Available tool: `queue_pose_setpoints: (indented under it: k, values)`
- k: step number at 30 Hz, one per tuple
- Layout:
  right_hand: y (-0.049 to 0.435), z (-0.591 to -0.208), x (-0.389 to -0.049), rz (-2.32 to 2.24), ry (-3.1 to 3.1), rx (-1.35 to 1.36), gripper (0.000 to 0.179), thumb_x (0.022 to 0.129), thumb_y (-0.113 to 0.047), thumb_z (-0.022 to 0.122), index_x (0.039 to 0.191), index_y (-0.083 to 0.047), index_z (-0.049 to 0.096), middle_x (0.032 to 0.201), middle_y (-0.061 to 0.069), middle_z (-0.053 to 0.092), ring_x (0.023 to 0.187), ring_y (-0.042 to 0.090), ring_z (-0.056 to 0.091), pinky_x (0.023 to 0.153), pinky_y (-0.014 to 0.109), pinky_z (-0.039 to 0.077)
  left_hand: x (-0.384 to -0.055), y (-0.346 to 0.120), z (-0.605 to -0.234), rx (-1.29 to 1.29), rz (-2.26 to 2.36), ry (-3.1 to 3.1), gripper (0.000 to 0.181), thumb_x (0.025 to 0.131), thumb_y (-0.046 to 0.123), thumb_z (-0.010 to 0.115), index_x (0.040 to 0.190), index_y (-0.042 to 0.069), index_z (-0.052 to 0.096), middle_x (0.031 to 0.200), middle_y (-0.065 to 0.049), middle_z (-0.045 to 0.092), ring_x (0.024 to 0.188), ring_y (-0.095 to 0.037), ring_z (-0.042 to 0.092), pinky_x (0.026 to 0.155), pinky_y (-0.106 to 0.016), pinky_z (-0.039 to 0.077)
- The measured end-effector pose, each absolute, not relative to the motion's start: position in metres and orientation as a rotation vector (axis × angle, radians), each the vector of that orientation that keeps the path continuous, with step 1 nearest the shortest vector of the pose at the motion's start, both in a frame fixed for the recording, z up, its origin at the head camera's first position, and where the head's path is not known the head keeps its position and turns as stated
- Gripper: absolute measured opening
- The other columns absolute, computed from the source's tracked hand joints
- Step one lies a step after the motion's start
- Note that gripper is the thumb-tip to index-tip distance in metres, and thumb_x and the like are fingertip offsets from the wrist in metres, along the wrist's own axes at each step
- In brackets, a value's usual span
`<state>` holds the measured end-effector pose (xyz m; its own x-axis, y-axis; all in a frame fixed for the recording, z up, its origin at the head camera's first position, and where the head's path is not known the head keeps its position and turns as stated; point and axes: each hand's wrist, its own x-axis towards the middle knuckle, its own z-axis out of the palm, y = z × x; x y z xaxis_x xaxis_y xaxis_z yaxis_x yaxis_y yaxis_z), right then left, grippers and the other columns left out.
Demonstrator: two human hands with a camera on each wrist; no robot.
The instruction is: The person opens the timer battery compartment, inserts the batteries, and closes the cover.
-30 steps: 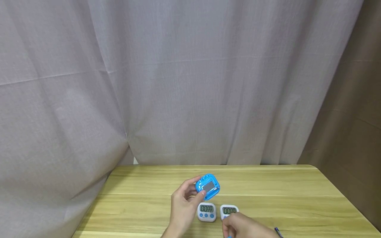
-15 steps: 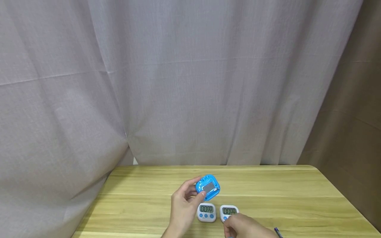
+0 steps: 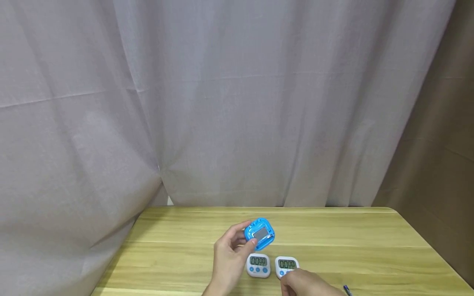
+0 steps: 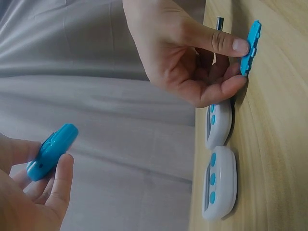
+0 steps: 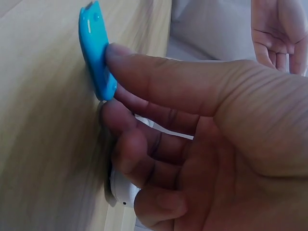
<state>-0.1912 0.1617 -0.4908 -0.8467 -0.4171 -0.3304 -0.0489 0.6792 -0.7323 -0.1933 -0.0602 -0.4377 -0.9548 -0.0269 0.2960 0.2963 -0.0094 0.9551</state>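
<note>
My left hand [image 3: 231, 255] holds a small blue plastic case with a grey screen [image 3: 261, 233] by its edge, thumb in front, raised over the table. In the left wrist view the same blue case [image 4: 52, 151] appears side-on between thumb and fingers. Low in the head view is my right hand [image 3: 309, 283]. Its thumb and fingertips pinch a thin blue plastic piece [image 5: 94, 50] close over the wood, with small tabs along one edge in the left wrist view. The head view does not show this piece. Two white digital timers [image 3: 258, 272] [image 3: 284, 264] lie face up near the hands.
A dark blue pen [image 3: 347, 290] lies at the bottom right, beyond the right hand. The wooden table [image 3: 333, 234] ends at a grey curtain [image 3: 237, 123] along the back.
The left hand keeps its grip on the blue case with hardly any movement. The right hand has shifted slightly right and down, and the blue bit beneath it has left the head view.
</note>
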Motion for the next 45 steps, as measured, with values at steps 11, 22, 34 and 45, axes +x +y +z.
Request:
queue_pose_setpoints:
  k: [11,22,34,45]
  values:
    - [0.163,-0.486,-0.194,-0.838,2.521,-0.551,0.020,0.081,-0.008,0.080,0.072,-0.019,0.065,0.062,-0.005,0.058,0.058,0.009,0.050,0.051,0.020,0.038,-0.195,-0.060,-0.437,-0.268,-2.039,-2.065,0.042,0.088,0.003,0.080,0.128,0.014,0.073,0.103,-0.008,0.078,0.092,-0.015,0.072,0.079,-0.025,0.066]
    - [0.189,-0.467,-0.192,-0.862,2.612,-0.675,0.027,0.076,0.003,0.075,0.077,-0.021,0.062,0.065,-0.013,0.054,0.059,0.003,0.046,0.050,0.020,0.037,-0.195,-0.060,-0.436,-0.277,-2.035,-2.064,0.042,0.089,0.003,0.080,0.128,0.014,0.073,0.103,-0.008,0.078,0.092,-0.015,0.072,0.079,-0.025,0.066]
    - [0.240,-0.451,-0.210,-0.683,2.936,-0.367,0.038,0.071,-0.015,0.095,0.083,-0.018,0.059,0.071,-0.006,0.054,0.062,0.012,0.046,0.053,0.027,0.037,-0.195,-0.060,-0.438,-0.278,-2.042,-2.062,0.042,0.089,0.002,0.080,0.129,0.013,0.072,0.103,-0.008,0.077,0.091,-0.015,0.072,0.078,-0.026,0.066]
    - [0.263,-0.455,-0.212,-0.486,3.011,-0.194,0.041,0.067,-0.019,0.098,0.081,-0.016,0.060,0.078,-0.007,0.058,0.071,0.016,0.052,0.059,0.036,0.044,-0.194,-0.061,-0.438,-0.277,-2.033,-2.065,0.042,0.088,0.002,0.080,0.128,0.014,0.073,0.103,-0.009,0.078,0.091,-0.015,0.072,0.077,-0.025,0.066]
